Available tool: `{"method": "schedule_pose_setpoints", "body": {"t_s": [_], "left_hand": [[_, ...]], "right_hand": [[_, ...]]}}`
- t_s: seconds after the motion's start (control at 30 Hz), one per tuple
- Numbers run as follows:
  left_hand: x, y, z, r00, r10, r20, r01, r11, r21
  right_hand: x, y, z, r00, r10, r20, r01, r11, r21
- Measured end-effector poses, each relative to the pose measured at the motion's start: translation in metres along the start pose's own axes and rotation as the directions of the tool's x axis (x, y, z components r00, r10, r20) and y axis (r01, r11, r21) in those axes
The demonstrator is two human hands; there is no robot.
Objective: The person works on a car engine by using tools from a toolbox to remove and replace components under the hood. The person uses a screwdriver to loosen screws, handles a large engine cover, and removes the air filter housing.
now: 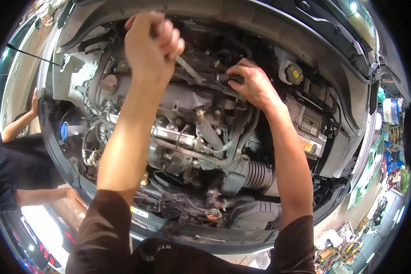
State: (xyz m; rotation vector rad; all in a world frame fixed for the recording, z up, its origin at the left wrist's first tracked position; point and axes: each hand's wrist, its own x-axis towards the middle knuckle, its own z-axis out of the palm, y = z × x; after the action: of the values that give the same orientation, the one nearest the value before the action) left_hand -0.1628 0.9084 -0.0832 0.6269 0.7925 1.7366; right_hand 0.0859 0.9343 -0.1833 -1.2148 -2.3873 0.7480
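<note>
My left hand is raised over the far left side of a car engine, fingers curled closed and slightly blurred. What it holds, if anything, I cannot make out. A pale grey rod-like piece slants down and right from beside its fingers; whether the hand touches it is unclear. Farther right, my right hand pinches a small black part at the back of the engine, between thumb and fingers. Dark hoses and wiring run around that part, and the fingertips hide some of it.
A battery and a reservoir with a black cap sit to the right. A ribbed intake hose and a radiator cap lie nearer. At left, another person's hand rests by the car's front edge. A blue-handled dipstick stands nearby.
</note>
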Motion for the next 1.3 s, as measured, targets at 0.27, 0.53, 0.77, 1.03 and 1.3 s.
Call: {"method": "schedule_pose_setpoints", "body": {"t_s": [0.27, 0.53, 0.77, 1.03, 1.3], "left_hand": [[-0.136, 0.123, -0.157, 0.969, -0.240, -0.065, 0.249, 0.931, 0.268], [-0.259, 0.185, -0.198, 0.773, -0.457, -0.441, 0.630, 0.468, 0.620], [-0.313, 0.213, -0.249, 0.677, -0.511, -0.530, 0.720, 0.607, 0.335], [-0.320, 0.219, -0.244, 0.642, -0.496, -0.584, 0.767, 0.420, 0.485], [-0.325, 0.226, -0.261, 0.605, -0.522, -0.601, 0.790, 0.485, 0.374]], "right_hand": [[-0.055, 0.036, -0.042, 0.928, 0.156, 0.338, -0.292, 0.868, 0.401], [0.048, -0.047, 0.019, 0.990, 0.004, 0.138, 0.012, 0.993, -0.113], [0.108, -0.071, 0.036, 0.857, 0.086, 0.508, 0.048, 0.968, -0.245], [0.099, -0.061, 0.044, 0.895, -0.102, 0.434, 0.209, 0.956, -0.206], [0.115, -0.075, 0.022, 0.674, 0.379, 0.634, -0.498, 0.867, 0.011]]}}
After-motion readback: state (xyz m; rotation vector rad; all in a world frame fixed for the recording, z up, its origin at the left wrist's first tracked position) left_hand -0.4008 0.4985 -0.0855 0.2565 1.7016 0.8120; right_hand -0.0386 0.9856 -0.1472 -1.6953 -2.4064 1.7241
